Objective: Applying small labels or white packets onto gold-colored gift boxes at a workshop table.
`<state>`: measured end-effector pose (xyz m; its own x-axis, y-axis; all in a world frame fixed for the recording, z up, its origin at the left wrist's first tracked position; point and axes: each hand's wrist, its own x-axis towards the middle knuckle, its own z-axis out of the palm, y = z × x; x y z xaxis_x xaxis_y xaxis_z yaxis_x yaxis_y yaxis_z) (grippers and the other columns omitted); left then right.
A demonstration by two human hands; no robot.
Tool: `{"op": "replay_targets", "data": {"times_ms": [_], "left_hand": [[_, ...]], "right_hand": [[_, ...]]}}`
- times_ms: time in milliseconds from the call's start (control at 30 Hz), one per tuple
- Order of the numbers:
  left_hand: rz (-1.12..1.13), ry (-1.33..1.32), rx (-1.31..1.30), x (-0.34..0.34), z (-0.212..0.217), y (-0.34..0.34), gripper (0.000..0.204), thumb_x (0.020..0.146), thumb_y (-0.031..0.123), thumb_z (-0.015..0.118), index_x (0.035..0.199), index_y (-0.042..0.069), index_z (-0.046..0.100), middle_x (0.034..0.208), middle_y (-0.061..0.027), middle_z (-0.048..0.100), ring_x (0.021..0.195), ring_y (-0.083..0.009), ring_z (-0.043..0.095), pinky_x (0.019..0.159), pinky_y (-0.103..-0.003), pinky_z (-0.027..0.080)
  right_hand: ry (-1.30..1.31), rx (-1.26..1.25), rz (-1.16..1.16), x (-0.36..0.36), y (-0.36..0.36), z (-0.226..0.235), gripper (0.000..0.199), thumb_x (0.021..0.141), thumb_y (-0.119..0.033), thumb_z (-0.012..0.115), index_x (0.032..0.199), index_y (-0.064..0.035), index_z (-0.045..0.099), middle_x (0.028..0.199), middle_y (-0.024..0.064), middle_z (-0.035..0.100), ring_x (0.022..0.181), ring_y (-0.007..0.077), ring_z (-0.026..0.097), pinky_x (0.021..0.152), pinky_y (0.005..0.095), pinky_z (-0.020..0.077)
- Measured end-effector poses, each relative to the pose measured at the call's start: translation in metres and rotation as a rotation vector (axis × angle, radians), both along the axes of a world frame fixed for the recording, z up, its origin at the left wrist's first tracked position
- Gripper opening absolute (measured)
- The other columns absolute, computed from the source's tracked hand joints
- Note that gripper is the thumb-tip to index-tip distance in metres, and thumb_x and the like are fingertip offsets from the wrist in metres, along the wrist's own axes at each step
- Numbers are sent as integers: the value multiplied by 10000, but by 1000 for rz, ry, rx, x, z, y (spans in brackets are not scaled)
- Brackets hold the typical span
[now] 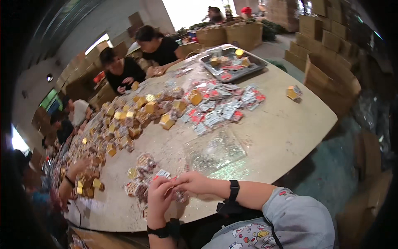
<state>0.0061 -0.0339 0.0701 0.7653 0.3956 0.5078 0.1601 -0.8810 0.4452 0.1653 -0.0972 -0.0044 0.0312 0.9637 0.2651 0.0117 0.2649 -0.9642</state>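
Close to the near edge of the pale table, my two hands meet with fingertips pinched together. My left hand is closed on a small red-and-white card, which shows above its fingers. My right hand comes in from the right, thumb and fingers pressed together at the same spot; what they pinch is hidden. Just beyond my left hand lies a cluster of small glittery ornaments, brown and white. A clear plastic sheet or bag lies flat beyond my right hand.
A heap of gold and glittery box-shaped pieces runs along the left. Packaged cards are piled mid-table, below a grey tray. One gold piece sits at right. Co-workers work across the table; an open carton stands right.
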Motion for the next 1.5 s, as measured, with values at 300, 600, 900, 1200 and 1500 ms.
{"op": "replay_targets", "data": {"times_ms": [300, 600, 900, 1200, 1500], "left_hand": [[-135, -94, 220, 7, 1, 2, 159, 634, 10, 698, 750, 61, 602, 741, -58, 576, 703, -269, 559, 640, -366, 447], [110, -17, 174, -5, -2, -8, 279, 662, 121, 730, 910, 49, 624, 922, -104, 600, 868, -312, 563, 773, -397, 444], [495, -23, -378, -28, -69, -42, 722, 672, 238, 774, 1244, 8, 399, 1148, -201, 480, 1080, -339, 492, 939, -406, 396], [574, -265, -70, -6, -73, -48, 583, 633, 106, 787, 1103, 49, 446, 1144, -173, 453, 1064, -312, 466, 909, -403, 392], [553, -218, 90, -1, -88, -41, 517, 616, 102, 766, 1069, 65, 519, 1127, -147, 493, 1050, -343, 477, 888, -459, 370]], "right_hand": [[482, -283, 262, 13, -5, 3, 220, 846, -134, 644, 1018, 1, 666, 871, 45, 654, 776, 121, 607, 707, 266, 504], [232, -246, 116, 12, 0, 6, 198, 846, -93, 624, 1006, 15, 667, 923, 63, 676, 850, 113, 626, 777, 248, 500], [-212, 18, -117, -3, -10, 14, 93, 773, -59, 671, 854, -14, 675, 747, 63, 605, 664, 124, 559, 604, 270, 450], [-362, 142, -122, 1, -13, 18, 79, 749, -56, 635, 805, -4, 656, 748, 154, 572, 723, 330, 566, 652, 386, 463], [-438, 289, -146, -3, -16, 21, 104, 720, -34, 626, 821, -20, 646, 767, 129, 571, 747, 314, 566, 662, 400, 464]]}}
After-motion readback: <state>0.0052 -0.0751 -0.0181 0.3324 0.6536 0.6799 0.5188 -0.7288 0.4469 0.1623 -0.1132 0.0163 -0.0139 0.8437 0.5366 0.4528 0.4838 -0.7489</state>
